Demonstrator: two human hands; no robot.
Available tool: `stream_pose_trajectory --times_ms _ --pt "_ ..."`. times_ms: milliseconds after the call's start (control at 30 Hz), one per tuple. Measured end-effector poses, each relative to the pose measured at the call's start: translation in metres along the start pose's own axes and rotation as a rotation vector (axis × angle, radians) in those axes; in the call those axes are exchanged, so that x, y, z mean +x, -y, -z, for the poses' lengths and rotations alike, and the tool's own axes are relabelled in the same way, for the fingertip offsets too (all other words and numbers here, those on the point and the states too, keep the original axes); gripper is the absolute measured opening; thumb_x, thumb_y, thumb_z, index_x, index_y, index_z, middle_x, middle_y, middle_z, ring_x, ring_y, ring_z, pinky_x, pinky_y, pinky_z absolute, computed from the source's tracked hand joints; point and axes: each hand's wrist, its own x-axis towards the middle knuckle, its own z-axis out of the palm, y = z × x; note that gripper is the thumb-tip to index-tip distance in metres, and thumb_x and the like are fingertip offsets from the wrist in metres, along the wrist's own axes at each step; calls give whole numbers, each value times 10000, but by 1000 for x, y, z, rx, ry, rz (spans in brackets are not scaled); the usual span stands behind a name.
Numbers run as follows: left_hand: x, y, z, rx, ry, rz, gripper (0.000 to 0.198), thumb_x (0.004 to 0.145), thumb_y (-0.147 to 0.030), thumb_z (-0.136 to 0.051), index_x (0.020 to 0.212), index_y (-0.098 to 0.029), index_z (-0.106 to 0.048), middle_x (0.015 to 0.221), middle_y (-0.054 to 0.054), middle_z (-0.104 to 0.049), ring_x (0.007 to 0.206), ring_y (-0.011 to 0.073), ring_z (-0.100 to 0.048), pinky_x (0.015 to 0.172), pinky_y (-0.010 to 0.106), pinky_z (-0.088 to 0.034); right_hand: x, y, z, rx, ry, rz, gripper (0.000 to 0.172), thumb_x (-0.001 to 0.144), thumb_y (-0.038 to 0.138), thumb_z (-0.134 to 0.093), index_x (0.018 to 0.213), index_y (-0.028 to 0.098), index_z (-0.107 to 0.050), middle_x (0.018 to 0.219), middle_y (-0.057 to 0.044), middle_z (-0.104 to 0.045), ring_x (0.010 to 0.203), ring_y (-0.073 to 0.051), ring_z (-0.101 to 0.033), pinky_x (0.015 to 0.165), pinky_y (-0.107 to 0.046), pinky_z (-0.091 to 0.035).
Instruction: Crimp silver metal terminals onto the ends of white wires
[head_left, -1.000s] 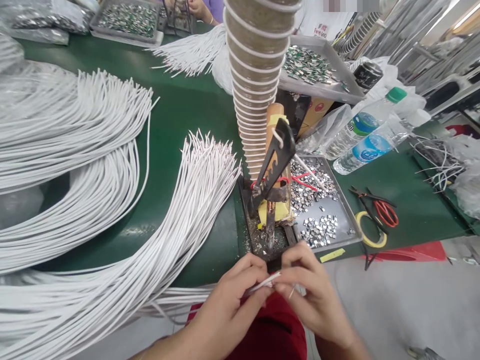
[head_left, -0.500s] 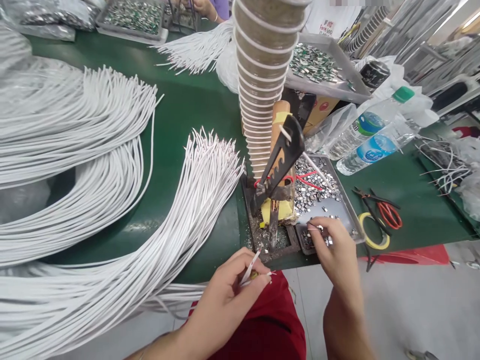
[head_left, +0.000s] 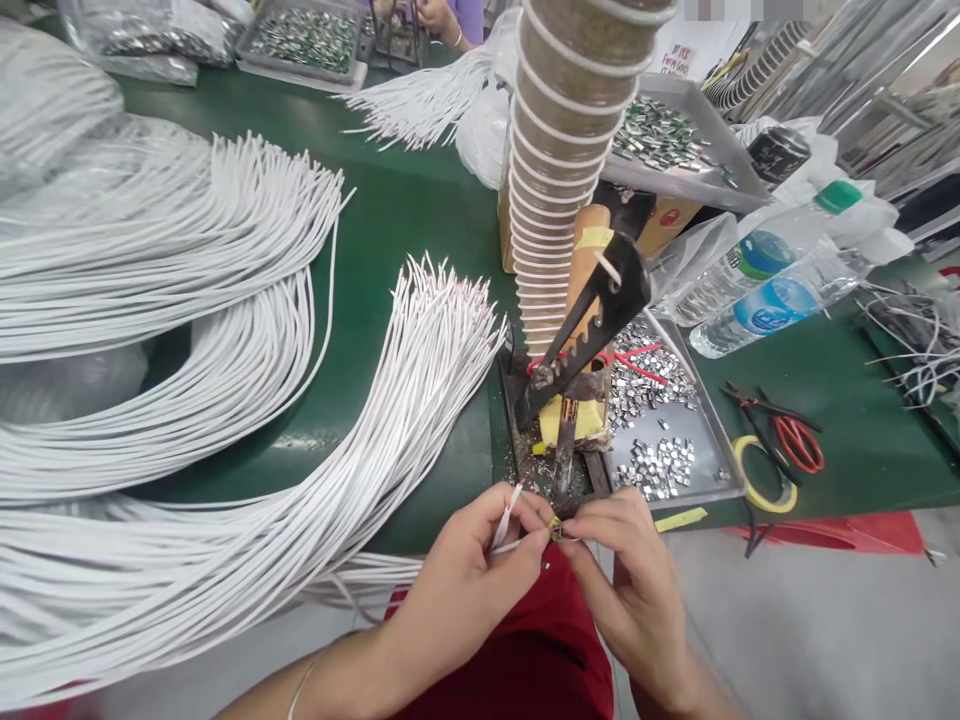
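Note:
My left hand (head_left: 465, 580) pinches the ends of two white cables (head_left: 504, 528) just below the table edge. My right hand (head_left: 630, 580) meets it fingertip to fingertip, pinching a small metal clip (head_left: 555, 528) at the cable tip. Right above the hands stands a black lever press (head_left: 581, 345) on a dirty base. A grey tray (head_left: 705, 440) of small metal clips lies to its right. A big bundle of white cables (head_left: 360, 430) fans across the green table (head_left: 397, 230) to the left.
A ribbed hose (head_left: 570, 150) hangs behind the press. Two water bottles (head_left: 772, 290), red-handled scissors (head_left: 795, 440), pliers and a yellow tape ring (head_left: 765, 475) lie at the right. More clip trays (head_left: 307, 40) and another person's hands (head_left: 435, 15) are at the far edge.
My right hand left the clip tray and came back down to my left hand, bringing a clip to the cable ends. The view shifted slightly right.

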Motion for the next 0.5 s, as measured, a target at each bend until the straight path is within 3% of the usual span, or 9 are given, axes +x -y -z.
stream_pose_trajectory --times_ms 100,267,500 --pt "1 1 0 -40 -26 12 133 895 -209 -693 793 -206 -607 907 14 -685 854 176 -606 839 281 -499 -2 0 0 -37 -12 12 260 985 43 -630 1145 237 -696 942 -25 -690 850 -171 -640 775 -327 -550" --pt "6 -5 -1 -91 -48 26 140 857 -211 -724 772 -198 -613 921 20 -698 842 168 -620 824 275 -507 -7 -2 -2 -61 -81 15 260 981 16 -594 1124 227 -643 1061 -52 -722 962 -171 -723 855 -321 -592" --pt "11 -7 0 -40 -78 9 164 875 -204 -699 748 -204 -596 851 -15 -654 726 133 -534 733 252 -470 -6 -4 -9 -92 -129 80 317 945 -35 -627 1151 206 -629 1102 -72 -754 1008 -173 -748 870 -325 -615"
